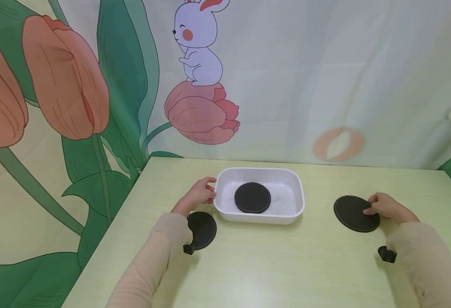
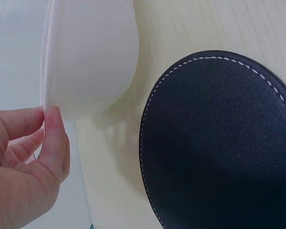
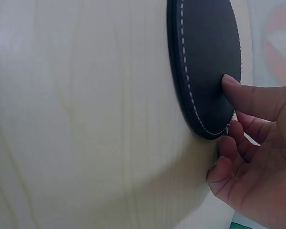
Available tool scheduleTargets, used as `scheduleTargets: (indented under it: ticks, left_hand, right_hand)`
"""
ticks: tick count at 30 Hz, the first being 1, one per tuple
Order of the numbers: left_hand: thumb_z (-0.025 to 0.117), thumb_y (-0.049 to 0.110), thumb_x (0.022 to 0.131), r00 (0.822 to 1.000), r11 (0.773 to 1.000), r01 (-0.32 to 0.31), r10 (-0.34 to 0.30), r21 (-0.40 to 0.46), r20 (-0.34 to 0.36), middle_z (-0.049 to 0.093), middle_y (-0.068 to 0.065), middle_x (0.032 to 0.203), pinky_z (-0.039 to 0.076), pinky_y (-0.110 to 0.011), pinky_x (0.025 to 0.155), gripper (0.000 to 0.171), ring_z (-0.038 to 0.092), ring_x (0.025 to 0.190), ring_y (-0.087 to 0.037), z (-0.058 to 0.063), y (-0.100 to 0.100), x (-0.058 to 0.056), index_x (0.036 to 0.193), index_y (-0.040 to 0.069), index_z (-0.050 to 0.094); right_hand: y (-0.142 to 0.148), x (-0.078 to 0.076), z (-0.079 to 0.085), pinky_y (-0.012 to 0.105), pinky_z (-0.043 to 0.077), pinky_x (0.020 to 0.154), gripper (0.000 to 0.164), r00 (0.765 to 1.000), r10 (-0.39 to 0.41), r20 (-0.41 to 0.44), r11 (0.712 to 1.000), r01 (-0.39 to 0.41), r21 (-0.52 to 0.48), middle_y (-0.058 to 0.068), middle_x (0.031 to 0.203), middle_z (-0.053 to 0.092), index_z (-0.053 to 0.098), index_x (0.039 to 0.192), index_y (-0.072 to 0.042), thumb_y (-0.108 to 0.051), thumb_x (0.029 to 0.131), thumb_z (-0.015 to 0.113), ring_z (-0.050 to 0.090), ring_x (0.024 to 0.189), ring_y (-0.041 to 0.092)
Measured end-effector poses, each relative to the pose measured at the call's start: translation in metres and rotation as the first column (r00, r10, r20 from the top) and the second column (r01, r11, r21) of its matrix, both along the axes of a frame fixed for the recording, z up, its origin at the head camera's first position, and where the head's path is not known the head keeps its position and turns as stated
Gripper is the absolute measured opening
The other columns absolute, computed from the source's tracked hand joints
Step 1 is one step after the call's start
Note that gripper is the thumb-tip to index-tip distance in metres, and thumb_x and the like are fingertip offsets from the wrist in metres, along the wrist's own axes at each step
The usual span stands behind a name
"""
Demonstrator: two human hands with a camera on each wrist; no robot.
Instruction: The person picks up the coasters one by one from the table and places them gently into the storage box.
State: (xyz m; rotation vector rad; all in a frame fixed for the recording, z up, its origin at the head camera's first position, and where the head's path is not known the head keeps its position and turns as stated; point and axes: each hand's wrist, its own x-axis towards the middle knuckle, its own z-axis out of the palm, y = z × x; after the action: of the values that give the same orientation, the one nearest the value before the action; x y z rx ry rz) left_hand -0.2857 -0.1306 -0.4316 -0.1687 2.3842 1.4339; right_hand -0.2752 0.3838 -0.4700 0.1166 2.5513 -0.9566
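Note:
At the left end of a white plastic tray [image 1: 259, 217], my left hand [image 1: 197, 195] pinches the rim between thumb and fingers. Inside the tray lies a round black coaster [image 1: 252, 197]. A second black coaster [image 2: 219, 138], edged with white stitching, rests on the table below my left wrist and is partly covered by the sleeve in the head view. On the right, my right hand [image 1: 391, 208] grips a third black coaster [image 1: 351, 212] by its edge, thumb on top and fingers curled at the underside. The right wrist view shows a shadow on the table beside this coaster [image 3: 212, 62].
The pale wood-grain table [image 1: 271, 265] ends at the back against a printed curtain [image 1: 287, 85] with a rabbit and tulips. A dark wrist-worn piece [image 1: 387, 254] juts from the right sleeve, and a similar one [image 1: 188, 248] from the left.

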Motion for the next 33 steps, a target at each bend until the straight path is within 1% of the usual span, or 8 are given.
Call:
scheduleTargets:
  ticks: [7, 9, 12, 17, 19, 21, 26, 33]
  left_hand:
    - [0.053, 0.000, 0.084, 1.000, 1.000, 0.002, -0.002, -0.006, 0.001, 0.048, -0.013, 0.101, 0.051, -0.025, 0.065, 0.050, 0.052, 0.075, -0.019, -0.001, 0.001, 0.000, 0.130, 0.009, 0.037]
    - [0.053, 0.000, 0.084, 1.000, 1.000, 0.003, -0.003, -0.005, 0.000, 0.048, -0.013, 0.101, 0.051, -0.025, 0.065, 0.049, 0.053, 0.075, -0.019, -0.001, 0.000, 0.000, 0.130, 0.009, 0.038]
    - [0.053, 0.000, 0.084, 1.000, 1.000, 0.008, -0.008, -0.003, -0.005, 0.048, -0.013, 0.101, 0.051, -0.025, 0.065, 0.049, 0.052, 0.075, -0.019, -0.002, 0.000, 0.001, 0.129, 0.009, 0.038]
    - [0.053, 0.000, 0.084, 1.000, 1.000, 0.014, -0.014, -0.002, -0.012, 0.048, -0.014, 0.103, 0.051, -0.026, 0.067, 0.049, 0.053, 0.077, -0.020, -0.002, 0.000, 0.001, 0.130, 0.008, 0.037]
    - [0.053, 0.000, 0.084, 1.000, 1.000, 0.015, -0.015, -0.003, -0.012, 0.048, -0.014, 0.103, 0.051, -0.026, 0.067, 0.050, 0.053, 0.078, -0.021, -0.002, -0.001, 0.001, 0.130, 0.008, 0.036]
    - [0.053, 0.000, 0.084, 1.000, 1.000, 0.016, -0.017, -0.004, -0.015, 0.048, -0.014, 0.104, 0.051, -0.026, 0.067, 0.050, 0.054, 0.078, -0.021, -0.001, -0.001, 0.001, 0.130, 0.008, 0.036]
    - [0.052, 0.000, 0.085, 1.000, 1.000, 0.019, -0.019, -0.002, -0.010, 0.048, -0.014, 0.103, 0.051, -0.025, 0.066, 0.049, 0.054, 0.078, -0.022, -0.001, -0.001, 0.000, 0.130, 0.009, 0.036]
    - [0.053, 0.000, 0.085, 1.000, 1.000, 0.015, -0.015, -0.005, -0.001, 0.048, -0.013, 0.102, 0.051, -0.025, 0.066, 0.049, 0.054, 0.078, -0.021, 0.000, 0.000, 0.000, 0.130, 0.009, 0.036]
  right_hand:
    - [0.002, 0.006, 0.005, 0.027, 0.034, 0.062, 0.043, 0.997, 0.050, -0.054, 0.999, -0.051, -0.014, 0.019, 0.088, 0.037, 0.033, 0.094, 0.012, -0.009, 0.075, 0.064, 0.038, 0.079, 0.027]
    - [0.003, 0.007, 0.007, 0.027, 0.034, 0.062, 0.043, 0.996, 0.063, -0.058, 0.998, -0.064, -0.021, 0.019, 0.090, 0.037, 0.033, 0.097, 0.013, -0.010, 0.076, 0.063, 0.039, 0.078, 0.026]
    - [0.005, 0.008, 0.012, 0.028, 0.037, 0.061, 0.042, 0.997, 0.068, -0.035, 0.997, -0.069, -0.030, 0.024, 0.095, 0.040, 0.033, 0.101, 0.012, -0.011, 0.079, 0.060, 0.043, 0.077, 0.021]
    - [0.006, 0.010, 0.023, 0.031, 0.040, 0.058, 0.035, 0.997, 0.069, 0.023, 0.993, -0.066, -0.097, 0.014, 0.089, 0.047, 0.031, 0.110, 0.011, -0.005, 0.085, 0.049, 0.045, 0.070, 0.014]
    - [0.005, 0.011, 0.028, 0.030, 0.040, 0.057, 0.032, 0.997, 0.075, 0.031, 0.988, -0.070, -0.134, 0.007, 0.085, 0.045, 0.031, 0.112, 0.009, -0.003, 0.085, 0.044, 0.043, 0.068, 0.013]
    - [0.006, 0.012, 0.032, 0.030, 0.040, 0.058, 0.031, 0.996, 0.085, 0.038, 0.982, -0.078, -0.171, 0.004, 0.083, 0.044, 0.031, 0.113, 0.008, -0.001, 0.085, 0.041, 0.043, 0.067, 0.013]
    - [0.005, 0.016, 0.043, 0.031, 0.041, 0.059, 0.028, 0.995, 0.087, 0.044, 0.964, -0.073, -0.257, 0.001, 0.079, 0.043, 0.034, 0.110, 0.002, 0.000, 0.083, 0.039, 0.045, 0.066, 0.012]
    - [0.001, 0.017, 0.054, 0.031, 0.043, 0.063, 0.019, 0.997, 0.073, 0.034, 0.928, -0.055, -0.368, -0.004, 0.079, 0.045, 0.040, 0.106, -0.011, -0.006, 0.088, 0.043, 0.048, 0.067, 0.010]
